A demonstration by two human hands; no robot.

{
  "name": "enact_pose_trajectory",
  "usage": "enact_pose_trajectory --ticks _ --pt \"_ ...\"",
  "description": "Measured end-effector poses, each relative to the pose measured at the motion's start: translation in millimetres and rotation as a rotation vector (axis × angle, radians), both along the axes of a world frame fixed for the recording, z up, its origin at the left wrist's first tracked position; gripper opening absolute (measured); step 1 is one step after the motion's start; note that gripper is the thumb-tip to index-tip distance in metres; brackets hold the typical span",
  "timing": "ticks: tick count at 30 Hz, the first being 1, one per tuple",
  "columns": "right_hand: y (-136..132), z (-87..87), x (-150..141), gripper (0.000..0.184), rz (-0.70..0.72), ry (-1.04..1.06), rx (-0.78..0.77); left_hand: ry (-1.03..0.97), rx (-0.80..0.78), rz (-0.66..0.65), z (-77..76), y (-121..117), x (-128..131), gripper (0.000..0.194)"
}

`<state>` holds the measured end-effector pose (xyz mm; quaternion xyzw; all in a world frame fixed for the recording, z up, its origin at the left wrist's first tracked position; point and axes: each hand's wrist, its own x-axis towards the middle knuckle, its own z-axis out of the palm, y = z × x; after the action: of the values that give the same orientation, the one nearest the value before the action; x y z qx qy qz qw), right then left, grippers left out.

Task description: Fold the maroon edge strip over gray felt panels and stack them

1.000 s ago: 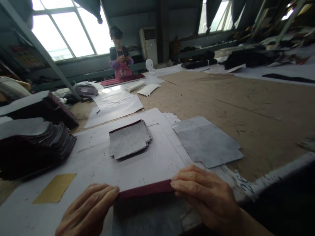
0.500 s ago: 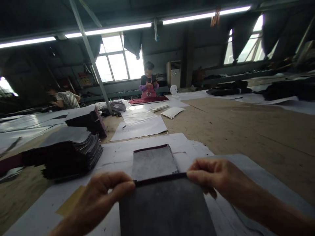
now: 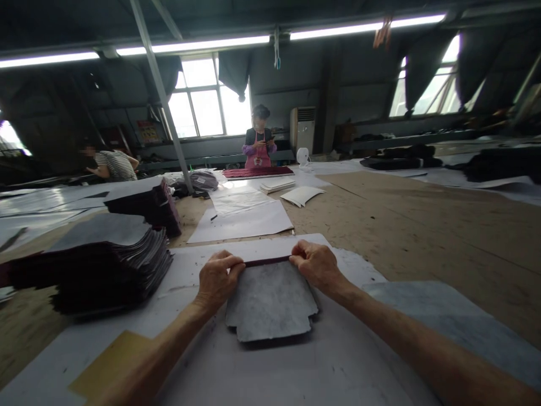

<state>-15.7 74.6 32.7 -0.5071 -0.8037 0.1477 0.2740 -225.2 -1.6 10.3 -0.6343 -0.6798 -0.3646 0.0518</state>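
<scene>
A grey fabric panel (image 3: pixel 273 301) with a dark maroon strip along its far edge lies over the white paper (image 3: pixel 253 378) in front of me. Notches are cut into its two near corners. My left hand (image 3: pixel 220 277) pinches the left end of the maroon edge between thumb and fingers. At the right end of that same edge, my right hand (image 3: pixel 315 265) is closed in a like pinch. The small grey stack seen earlier beyond the panel is now covered by it.
Left of my hands stands a tall stack of dark panels (image 3: pixel 114 265), with another stack (image 3: pixel 147 206) behind it. A yellow sheet (image 3: pixel 110 363) is near my left forearm, a grey sheet (image 3: pixel 456 316) at right. Across the table stands a person in a pink apron (image 3: pixel 258 149).
Both hands have moved forward, away from me, carrying the panel onto the place where the smaller grey stack was showing. Its near notched edge has come into view.
</scene>
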Motion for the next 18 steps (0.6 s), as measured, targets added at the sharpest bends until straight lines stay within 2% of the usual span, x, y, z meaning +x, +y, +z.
enact_pose_trajectory --ticks 5,9,12,15,18 --pt "7.5 -9.6 -3.6 0.02 -0.004 -0.021 -0.004 0.093 0.079 0.029 -13.2 8.6 -8.1 0.013" --pt "11.3 -15.6 -5.1 0.021 -0.006 -0.013 -0.041 0.149 0.129 0.016 -6.5 0.6 -1.5 0.021" --pt "8.7 -16.6 -6.0 0.022 -0.006 0.001 -0.053 0.177 0.105 -0.154 0.6 -11.4 14.2 0.03" --pt "8.5 -14.1 -5.8 0.023 -0.01 0.037 -0.073 0.308 -0.026 -0.391 -3.4 -17.6 26.6 0.035" --pt "7.7 -5.4 4.1 0.028 -0.021 0.13 -0.088 0.416 -0.097 -0.447 -14.1 -16.1 30.4 0.039"
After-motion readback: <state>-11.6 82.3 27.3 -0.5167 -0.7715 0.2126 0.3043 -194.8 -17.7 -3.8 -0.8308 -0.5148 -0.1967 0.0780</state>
